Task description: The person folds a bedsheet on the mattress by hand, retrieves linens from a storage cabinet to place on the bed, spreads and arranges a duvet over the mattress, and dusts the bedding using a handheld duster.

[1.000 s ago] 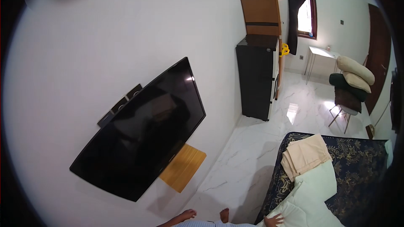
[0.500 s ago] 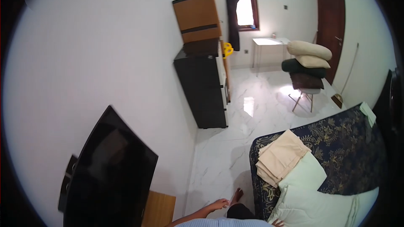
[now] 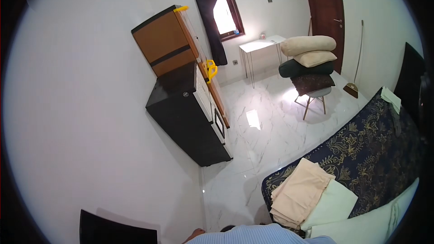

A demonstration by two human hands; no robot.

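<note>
White floor (image 3: pixel 271 142), marble-veined, beside one dark patterned bed (image 3: pixel 357 140). On the bed, near its edge: one stack of folded peach cloth (image 3: pixel 302 190), edges uneven; one pale green cloth (image 3: pixel 333 203), directly alongside; white bedding (image 3: pixel 375 227), nearest the striped shirt (image 3: pixel 266 235). Left hand (image 3: pixel 195 234): cut off at the lower border, apart from the stack; whether open or closed, I cannot tell. Right hand: out of my view, grip unknown. Beyond: one chair (image 3: pixel 319 93) bearing piled cushions (image 3: pixel 314 65). Risks, as I judge them: a tug on the pale green cloth could drag the peach layers askew or off the edge; a bump to the chair could topple its pile.
</note>
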